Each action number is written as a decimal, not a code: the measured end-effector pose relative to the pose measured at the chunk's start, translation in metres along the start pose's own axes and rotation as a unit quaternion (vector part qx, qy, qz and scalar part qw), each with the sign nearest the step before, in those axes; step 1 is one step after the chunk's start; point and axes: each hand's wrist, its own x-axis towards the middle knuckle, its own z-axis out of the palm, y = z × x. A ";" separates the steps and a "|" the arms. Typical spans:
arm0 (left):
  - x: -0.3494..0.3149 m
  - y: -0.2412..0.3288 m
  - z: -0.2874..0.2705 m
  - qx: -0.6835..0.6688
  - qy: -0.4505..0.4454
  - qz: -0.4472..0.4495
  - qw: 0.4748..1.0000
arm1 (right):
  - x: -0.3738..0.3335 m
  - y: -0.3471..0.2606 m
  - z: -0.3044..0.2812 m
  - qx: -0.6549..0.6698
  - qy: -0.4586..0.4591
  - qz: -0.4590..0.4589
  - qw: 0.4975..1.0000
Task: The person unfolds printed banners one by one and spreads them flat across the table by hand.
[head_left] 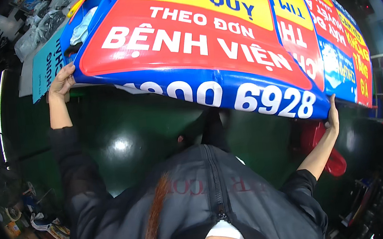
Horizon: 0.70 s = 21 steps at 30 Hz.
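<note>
I hold up a large printed banner (202,47), red and yellow with a blue border and white lettering, stretched wide in front of me. My left hand (62,81) grips its lower left corner with the fingers curled over the blue edge. My right hand (332,117) pinches its lower right corner, arm stretched out. The sheet sags a little between the two hands. More red, blue and yellow panels of the banner (335,51) continue to the right. My dark zipped jacket (210,197) fills the lower middle.
A shiny dark green floor (123,141) lies below. A teal sign board (46,65) and plastic-wrapped bundles (39,28) sit at the upper left. A red plastic stool (319,145) stands under my right arm. Cluttered boxes (39,231) line the lower left.
</note>
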 end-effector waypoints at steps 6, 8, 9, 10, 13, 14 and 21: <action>-0.014 0.004 0.004 0.158 -0.044 -0.096 0.982 | -0.043 0.055 0.003 -0.055 -0.213 -0.100 0.970; -0.018 -0.019 -0.006 0.241 0.011 -0.204 0.949 | -0.024 0.098 0.009 -0.193 -0.200 -0.037 0.960; -0.027 -0.046 -0.021 0.265 0.130 -0.251 0.922 | -0.019 0.114 0.025 -0.320 -0.170 0.015 0.932; -0.022 -0.072 -0.042 0.240 0.103 -0.286 0.922 | -0.005 0.145 0.025 -0.334 -0.126 0.096 0.929; -0.030 -0.135 -0.043 0.201 0.128 -0.261 0.935 | -0.002 0.190 0.042 -0.322 -0.067 0.116 0.937; -0.035 -0.136 -0.022 0.214 0.122 -0.258 0.934 | -0.005 0.192 0.043 -0.307 -0.059 0.102 0.944; -0.062 -0.238 -0.101 0.480 0.200 -0.181 0.835 | 0.005 0.238 0.033 -0.364 -0.075 0.089 0.924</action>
